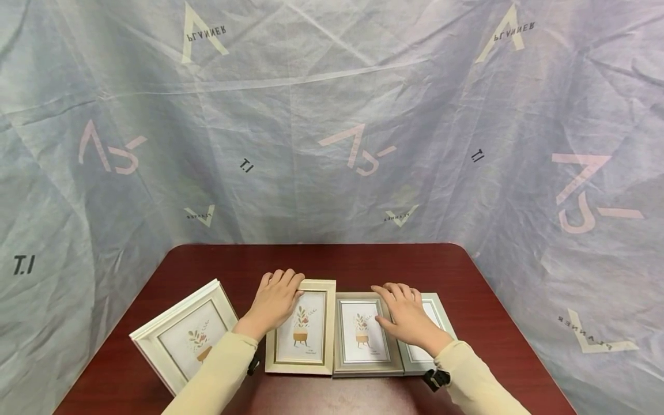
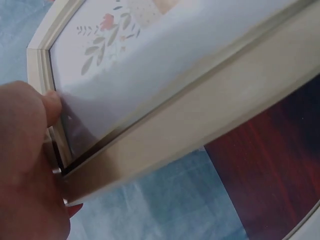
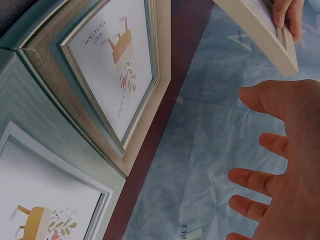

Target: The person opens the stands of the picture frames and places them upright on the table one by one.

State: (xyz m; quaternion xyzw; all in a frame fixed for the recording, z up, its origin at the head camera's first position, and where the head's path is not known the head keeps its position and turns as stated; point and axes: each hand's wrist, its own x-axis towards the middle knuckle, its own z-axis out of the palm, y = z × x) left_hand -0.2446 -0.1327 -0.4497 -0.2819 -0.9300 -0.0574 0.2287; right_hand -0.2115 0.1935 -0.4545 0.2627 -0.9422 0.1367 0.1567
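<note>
Gripping a cream rectangular picture frame w/ thin gold inner trim (image 1: 310, 323), L hand (image 1: 277, 301) has its thumb over the front near the upper L corner, other fingers mostly hidden behind; can't tell if the lower edge touches the dark red wood-look table (image 1: 332, 259). It's btwn an angled creamy-white bevelled frame (image 1: 189, 333) at far L & a taupe wood-grain frame w/ silver trim (image 1: 361, 337) just R. R hand (image 1: 408, 316) is spread wide above the taupe one, holding nothing; a pale green wood-grain frame (image 1: 417, 360) sits beyond. Held frame's prob. light & stiff; shiny front (glass or plastic, can't tell) looks slippery, maybe fragile. Best hold: outer border, both sides, w/o pressing the front.
</note>
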